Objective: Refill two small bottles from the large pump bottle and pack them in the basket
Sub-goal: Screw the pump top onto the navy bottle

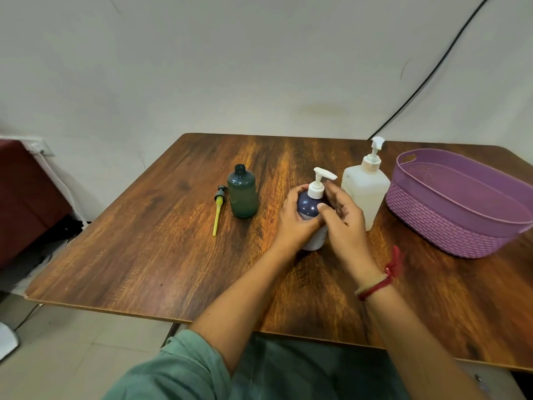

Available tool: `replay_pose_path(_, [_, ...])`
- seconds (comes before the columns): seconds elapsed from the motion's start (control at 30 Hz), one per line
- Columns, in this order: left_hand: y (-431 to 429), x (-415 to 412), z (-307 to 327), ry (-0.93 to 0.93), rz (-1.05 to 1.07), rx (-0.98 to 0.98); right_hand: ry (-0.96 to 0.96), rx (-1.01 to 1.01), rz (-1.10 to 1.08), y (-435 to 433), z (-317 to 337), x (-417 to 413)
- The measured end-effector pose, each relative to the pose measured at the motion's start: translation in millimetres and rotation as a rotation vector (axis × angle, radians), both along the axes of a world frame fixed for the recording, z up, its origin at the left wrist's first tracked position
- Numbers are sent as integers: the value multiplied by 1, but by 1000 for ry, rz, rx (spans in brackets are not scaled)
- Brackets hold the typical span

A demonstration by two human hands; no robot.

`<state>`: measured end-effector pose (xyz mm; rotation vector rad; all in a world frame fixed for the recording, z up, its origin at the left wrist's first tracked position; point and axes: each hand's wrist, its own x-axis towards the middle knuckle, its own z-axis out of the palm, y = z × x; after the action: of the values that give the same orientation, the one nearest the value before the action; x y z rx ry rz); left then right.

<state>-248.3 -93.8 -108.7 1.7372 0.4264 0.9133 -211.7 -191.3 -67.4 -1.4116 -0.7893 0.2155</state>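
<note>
A small dark blue bottle (308, 205) with a white pump top stands near the table's middle. My left hand (294, 223) grips its body from the left. My right hand (343, 217) is at its right side, thumb against the bottle's shoulder below the pump collar, fingers loosely curved. A small green bottle (242, 193) stands uncapped to the left, and its pump with a yellow tube (218, 207) lies on the table beside it. The large white pump bottle (365, 189) stands just right of my hands. The purple basket (450, 226) sits at the right, nothing visible inside.
The wooden table (173, 255) ends in a front edge close to my body and a left edge near a dark red seat (26, 197). A black cable (432, 70) runs down the wall behind the large bottle.
</note>
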Motion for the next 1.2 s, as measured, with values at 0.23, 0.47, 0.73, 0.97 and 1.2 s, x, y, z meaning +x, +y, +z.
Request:
replay_pose_path(0.23, [-2, -3, 3, -19, -16, 1, 47, 105, -99, -8, 4, 5])
replay_pose_path(0.47, [-4, -2, 7, -21, -11, 0, -107, -276, 197, 18, 14, 44])
replay_pose_path(0.73, [-6, 0, 4, -59, 1, -20, -152, -167, -101, 22, 8, 36])
replay_pose_path(0.97, [-5, -1, 5, -80, -35, -31, -135, -214, -17, 21, 8, 36])
replay_pose_path(1.2, [-4, 1, 3, -53, -29, -25, -152, -295, 302, 12, 15, 55])
